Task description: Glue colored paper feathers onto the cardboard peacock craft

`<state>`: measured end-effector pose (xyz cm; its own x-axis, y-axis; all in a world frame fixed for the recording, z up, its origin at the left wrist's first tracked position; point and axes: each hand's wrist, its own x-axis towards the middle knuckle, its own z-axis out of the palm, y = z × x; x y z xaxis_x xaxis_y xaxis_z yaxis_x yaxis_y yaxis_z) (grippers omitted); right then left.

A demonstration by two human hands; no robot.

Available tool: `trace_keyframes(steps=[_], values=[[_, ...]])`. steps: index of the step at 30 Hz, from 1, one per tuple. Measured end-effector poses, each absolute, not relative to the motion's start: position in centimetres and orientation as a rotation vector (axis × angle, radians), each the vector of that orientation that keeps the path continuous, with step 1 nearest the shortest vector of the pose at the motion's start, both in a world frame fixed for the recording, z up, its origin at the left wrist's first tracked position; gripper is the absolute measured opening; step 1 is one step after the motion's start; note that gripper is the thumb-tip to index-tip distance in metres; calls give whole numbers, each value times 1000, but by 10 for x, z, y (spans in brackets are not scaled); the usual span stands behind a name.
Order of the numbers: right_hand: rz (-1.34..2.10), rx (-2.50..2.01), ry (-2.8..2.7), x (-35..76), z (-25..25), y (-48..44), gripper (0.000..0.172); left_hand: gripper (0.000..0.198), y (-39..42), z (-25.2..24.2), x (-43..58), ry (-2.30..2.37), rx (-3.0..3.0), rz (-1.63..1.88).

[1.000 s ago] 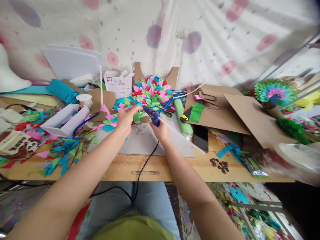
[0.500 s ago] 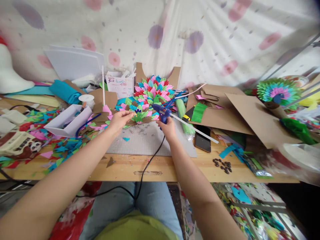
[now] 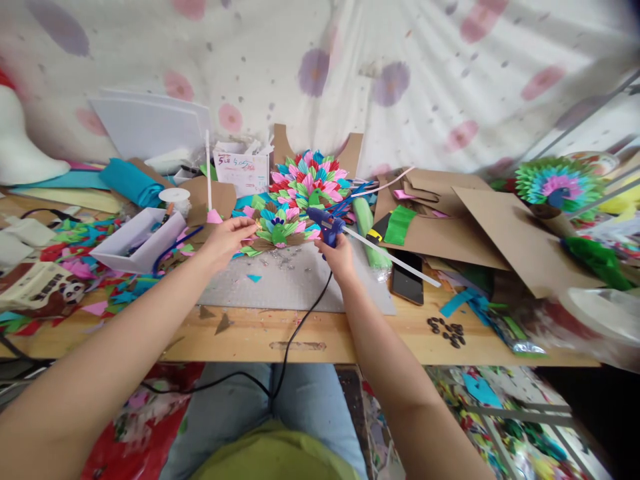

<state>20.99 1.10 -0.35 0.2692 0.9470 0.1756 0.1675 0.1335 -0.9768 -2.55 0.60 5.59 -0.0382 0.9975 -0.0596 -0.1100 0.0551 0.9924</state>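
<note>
My right hand [image 3: 338,256] is closed round the handle of a blue hot glue gun [image 3: 330,229]. A long white glue stick [image 3: 393,256] juts from its back end, and its nozzle points left over the paper peacock. My left hand [image 3: 227,241] is pinched at the left edge of that peacock; a tiny yellowish bit shows at the fingertips, too small to name. The paper peacock [image 3: 279,232] has a green body, a blue crest and layered coloured feathers, and lies on a grey mat [image 3: 300,293]. Behind it stands a larger feathered paper peacock [image 3: 305,177].
A white box of tools [image 3: 137,243] sits among paper scraps [image 3: 133,293] on the left. Right of the mat are a phone [image 3: 407,279], cardboard sheets [image 3: 445,233] and dark oval beads [image 3: 453,330]. The gun's black cord [image 3: 295,330] runs over the table's front edge.
My left hand has drawn back to the left, away from the green peacock's head, still pinched. My right hand keeps the glue gun almost where it was.
</note>
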Motion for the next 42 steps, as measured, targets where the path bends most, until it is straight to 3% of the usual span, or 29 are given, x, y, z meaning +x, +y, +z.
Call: trace_keyframes(steps=[18,23,30,37,42], values=[[820,-1345,-1211,209,-7,11,31,44,7,68,-78,1333,1387,1164],[802,-1324,-1244,209,-10,13,30,31,6,59,-82,1349,1516,1164],[803,-1348,-1252,208,-9,12,31,30,4,60,-80,1374,1720,1133],[803,-1338,-1246,207,-8,12,31,10,2,71,-81,1500,1599,1193],[811,-1337,-1243,208,-9,12,33,12,6,71,-87,1459,1487,1171]])
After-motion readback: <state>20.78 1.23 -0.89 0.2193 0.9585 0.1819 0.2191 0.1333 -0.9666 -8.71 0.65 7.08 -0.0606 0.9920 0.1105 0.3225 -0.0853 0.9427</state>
